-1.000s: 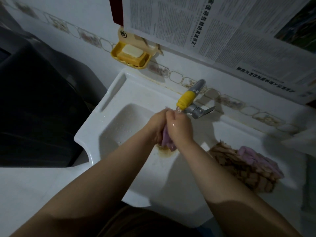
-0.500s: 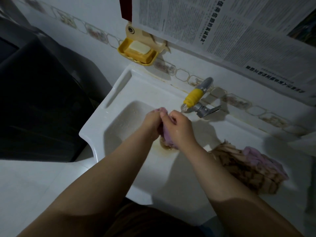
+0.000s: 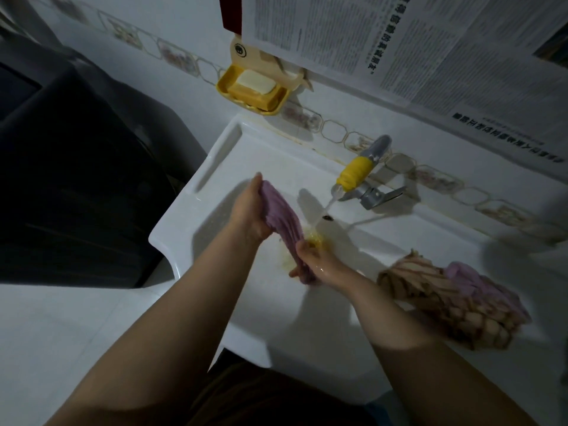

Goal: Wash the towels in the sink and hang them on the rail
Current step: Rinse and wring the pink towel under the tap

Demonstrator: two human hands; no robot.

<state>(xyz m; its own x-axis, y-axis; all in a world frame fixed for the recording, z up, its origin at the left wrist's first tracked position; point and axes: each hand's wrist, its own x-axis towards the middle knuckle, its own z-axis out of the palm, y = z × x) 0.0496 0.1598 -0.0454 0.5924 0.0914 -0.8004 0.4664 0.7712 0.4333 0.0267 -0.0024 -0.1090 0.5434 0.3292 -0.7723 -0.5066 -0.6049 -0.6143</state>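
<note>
A wet purple towel [image 3: 281, 218] is stretched into a twisted roll over the white sink [image 3: 215, 161]. My left hand [image 3: 249, 210] grips its upper end, and my right hand [image 3: 316, 264] grips its lower end near the drain. Water runs from the yellow-wrapped tap [image 3: 356, 173] into the basin just right of the towel. On the sink's right ledge lie a brown checked towel [image 3: 436, 305] and another purple towel [image 3: 479, 287] on top of it. No rail is in view.
A yellow soap dish [image 3: 252, 90] with a bar of soap hangs on the tiled wall above the sink. Newspaper sheets [image 3: 399, 47] cover the wall at upper right. A dark appliance [image 3: 76, 179] stands left of the sink. A white counter [image 3: 61, 333] runs along the lower left.
My hands were bunched together around the towel under the tap. They have pulled apart, left hand up and left, right hand down, drawing the towel out into a long twist.
</note>
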